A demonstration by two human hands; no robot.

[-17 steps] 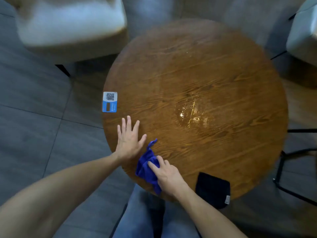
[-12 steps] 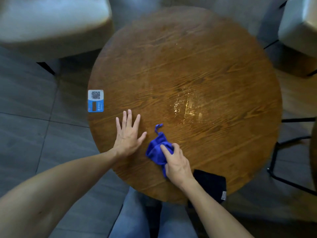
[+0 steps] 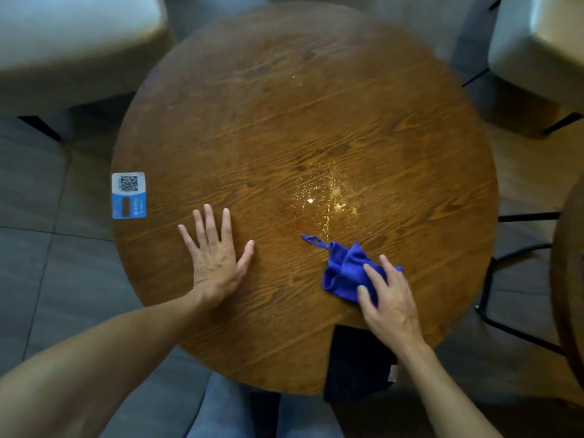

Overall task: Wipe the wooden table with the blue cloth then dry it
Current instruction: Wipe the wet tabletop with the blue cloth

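right hand: fingers spread and pressed flat on the blue cloth, palm trailing toward the near edge; no pinch visible, just downward pressure
left hand: flat on the wood, fingers fanned wide, holding nothing, apparently bracing
blue cloth: bunched in loose folds on the surface, near-right of centre; thin hanging loop pokes out toward the wet patch
handling: judged soft, light and limp; likely to ruck up under a push, so a broad palm press over the middle suits better than a grip on the loop
wet patch: droplets glinting just beyond the cloth, not yet reached
dark cloth: draped over the near rim, partly under the right wrist; probably the drying one
sticker: at the left rim, well apart
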